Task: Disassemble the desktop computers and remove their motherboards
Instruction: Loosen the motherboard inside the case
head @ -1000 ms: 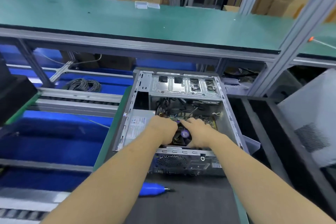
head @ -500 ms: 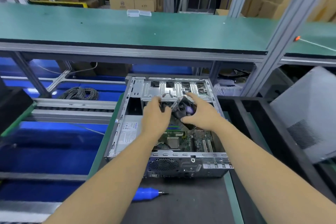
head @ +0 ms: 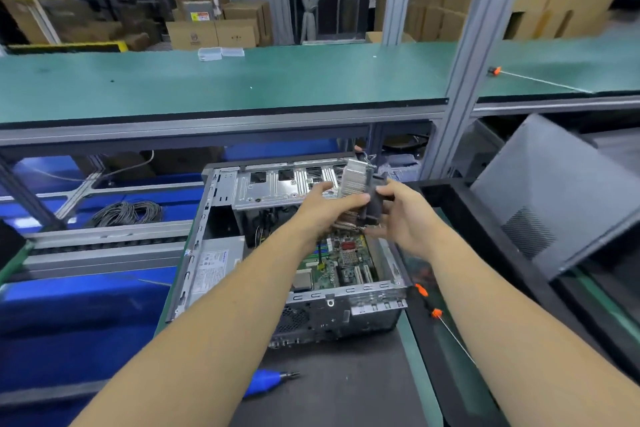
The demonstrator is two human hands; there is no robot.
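Both hands, left (head: 323, 210) and right (head: 403, 215), grip the heatsink cooler (head: 360, 189), holding it above the open computer case (head: 221, 218), motherboard (head: 341, 262) exposed below.

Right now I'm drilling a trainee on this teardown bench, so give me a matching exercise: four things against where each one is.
Things:
1. heatsink and fan
2. motherboard
3. blue screwdriver
4. cable coil

Places:
A. on the dark mat in front of the case
B. held above the open case by both hands
C. left of the case, on the blue surface
D. inside the case, on its floor

Pairs: 1-B, 2-D, 3-A, 4-C
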